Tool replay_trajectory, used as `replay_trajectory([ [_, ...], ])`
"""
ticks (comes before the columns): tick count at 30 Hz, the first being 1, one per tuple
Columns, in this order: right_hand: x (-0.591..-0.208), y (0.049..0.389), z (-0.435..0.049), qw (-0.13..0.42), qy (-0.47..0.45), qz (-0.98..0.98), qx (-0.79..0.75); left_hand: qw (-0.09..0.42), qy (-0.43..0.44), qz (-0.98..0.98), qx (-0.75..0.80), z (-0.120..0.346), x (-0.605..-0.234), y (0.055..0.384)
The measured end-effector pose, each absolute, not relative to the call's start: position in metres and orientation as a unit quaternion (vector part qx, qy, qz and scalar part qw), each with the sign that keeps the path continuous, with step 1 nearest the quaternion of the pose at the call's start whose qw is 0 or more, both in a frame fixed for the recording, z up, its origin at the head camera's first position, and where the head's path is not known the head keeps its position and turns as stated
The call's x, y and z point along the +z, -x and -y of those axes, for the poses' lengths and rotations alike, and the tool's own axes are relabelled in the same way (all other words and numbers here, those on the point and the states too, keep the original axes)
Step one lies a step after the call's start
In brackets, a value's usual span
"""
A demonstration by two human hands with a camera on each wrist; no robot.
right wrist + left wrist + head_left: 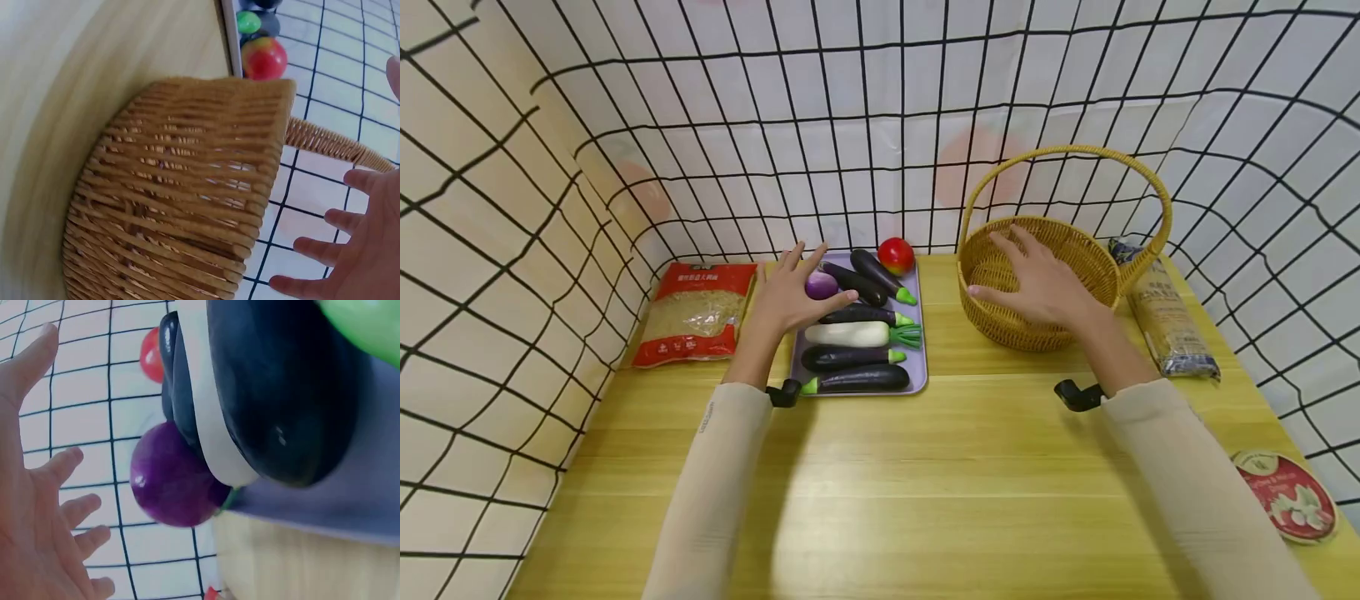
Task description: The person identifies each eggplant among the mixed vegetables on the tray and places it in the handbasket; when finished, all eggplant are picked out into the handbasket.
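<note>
Wicker basket: right of centre in the frame, on the tabletop.
Lilac tray: mid-frame, bearing dark eggplants and a white radish.
Your left grip: fingers spread wide, holding nothing, near the round purple vegetable.
Your right grip: fingers spread, holding nothing, over the basket.

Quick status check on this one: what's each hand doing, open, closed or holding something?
Left hand: open, fingers spread, holding nothing, near the tray.
Right hand: open, fingers spread, holding nothing, near the basket.
</note>
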State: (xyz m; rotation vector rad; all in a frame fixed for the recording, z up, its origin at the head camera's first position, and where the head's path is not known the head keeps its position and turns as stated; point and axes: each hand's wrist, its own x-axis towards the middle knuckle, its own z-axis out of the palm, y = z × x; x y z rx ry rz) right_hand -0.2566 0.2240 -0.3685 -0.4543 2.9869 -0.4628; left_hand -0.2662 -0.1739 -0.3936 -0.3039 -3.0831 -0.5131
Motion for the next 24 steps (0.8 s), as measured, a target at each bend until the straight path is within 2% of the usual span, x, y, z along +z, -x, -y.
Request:
replay_trajectory([
  [12, -0.385, 0.224, -0.204, -0.004, 0.159, -0.959, -0.234, 0.001, 0.090, 0.950, -0.299, 0.207, -0.409, 0.237],
  [24, -0.407, 0.191, -0.170, 0.009, 0.215, -0.908, -0.360, 0.012, 0.067, 0.930, -0.362, 0.230, -0.434, 0.220],
])
